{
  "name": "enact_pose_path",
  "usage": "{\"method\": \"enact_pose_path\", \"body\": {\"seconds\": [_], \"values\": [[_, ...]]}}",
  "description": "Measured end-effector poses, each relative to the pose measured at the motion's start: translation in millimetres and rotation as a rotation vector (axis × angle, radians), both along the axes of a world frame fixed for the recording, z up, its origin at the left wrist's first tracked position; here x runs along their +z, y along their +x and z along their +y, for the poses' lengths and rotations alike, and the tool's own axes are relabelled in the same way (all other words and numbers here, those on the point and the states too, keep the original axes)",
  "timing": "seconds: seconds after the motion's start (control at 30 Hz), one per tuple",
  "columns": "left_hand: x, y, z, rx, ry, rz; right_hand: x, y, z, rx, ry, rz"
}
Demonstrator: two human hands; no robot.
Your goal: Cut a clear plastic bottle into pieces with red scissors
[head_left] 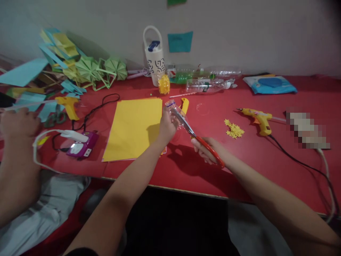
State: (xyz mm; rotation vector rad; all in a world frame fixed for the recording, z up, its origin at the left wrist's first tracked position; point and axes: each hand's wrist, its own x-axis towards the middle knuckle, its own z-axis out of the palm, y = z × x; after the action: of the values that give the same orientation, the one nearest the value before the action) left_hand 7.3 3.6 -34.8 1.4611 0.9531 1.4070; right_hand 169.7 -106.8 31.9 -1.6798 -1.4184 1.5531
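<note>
My left hand is closed around a piece of clear plastic bottle with a purple band at its top. Red-handled scissors are gripped in my right hand. Their metal blades reach up to the left and lie against the plastic, though I cannot tell how far they are into it. Under my left forearm is a stack of yellow paper. Just behind the plastic lies a yellow-handled tool, partly hidden.
A pile of yellow stars and a corded glue gun lie right. At left are another person's hand, a second glue gun and a purple power adapter. Behind stand a tumbler, plastic bottles and a wipes pack.
</note>
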Motion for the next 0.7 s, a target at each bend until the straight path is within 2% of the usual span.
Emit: {"method": "enact_pose_path", "body": {"seconds": [0.47,0.7], "values": [[-5.6,1.8,1.8,-0.013,-0.007,-0.057,1.0,0.3,0.9,-0.006,-0.029,-0.077],[4.3,-0.3,-2.9,-0.029,-0.07,-0.058,3.7,-1.3,1.8,-0.018,-0.036,-0.085]]}}
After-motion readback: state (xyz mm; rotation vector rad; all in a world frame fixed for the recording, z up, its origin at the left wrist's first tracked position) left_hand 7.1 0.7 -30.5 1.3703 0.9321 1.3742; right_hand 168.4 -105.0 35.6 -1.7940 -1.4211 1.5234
